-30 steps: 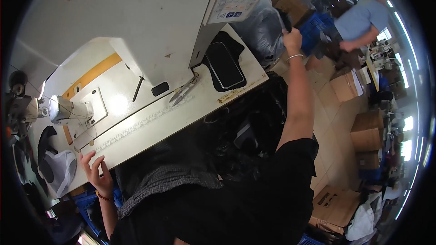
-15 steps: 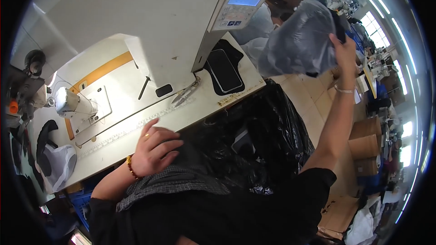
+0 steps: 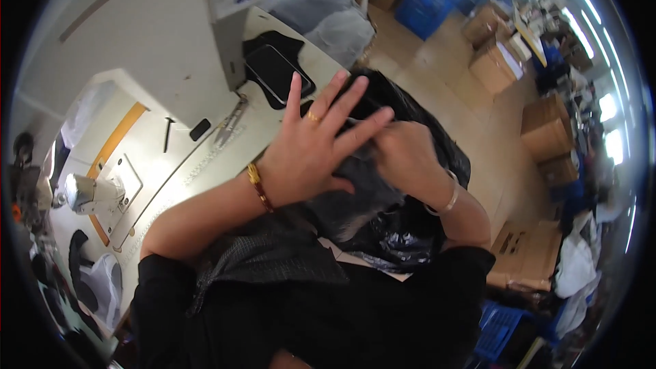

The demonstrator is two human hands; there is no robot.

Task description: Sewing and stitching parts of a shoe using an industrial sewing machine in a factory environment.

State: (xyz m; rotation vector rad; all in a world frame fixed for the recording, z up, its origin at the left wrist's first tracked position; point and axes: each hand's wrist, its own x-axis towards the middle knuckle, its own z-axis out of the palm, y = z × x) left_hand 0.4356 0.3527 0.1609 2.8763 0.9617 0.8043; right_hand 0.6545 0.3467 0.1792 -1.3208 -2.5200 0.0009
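Observation:
My left hand (image 3: 318, 137), a ring on one finger, reaches across my lap with its fingers spread wide. Below its palm lies a translucent plastic bag (image 3: 359, 195) with dark contents. My right hand (image 3: 410, 160) is closed at the bag's upper part, close beside the left fingertips. The hands partly cover the bag, so its mouth cannot be made out. Beneath and around it spreads a large shiny black plastic bag (image 3: 417, 232).
A white sewing machine (image 3: 150, 48) stands on the table (image 3: 171, 178) at left. Thread snips (image 3: 231, 121) and a phone (image 3: 277, 72) lie there. Filled translucent bags (image 3: 321, 7), a blue crate (image 3: 424, 7) and cardboard boxes (image 3: 523, 253) stand beyond and to the right.
My right hand has brought the translucent bag from the far right down to my lap. My left hand has moved right, over the bag, spreading its fingers. The view has turned right.

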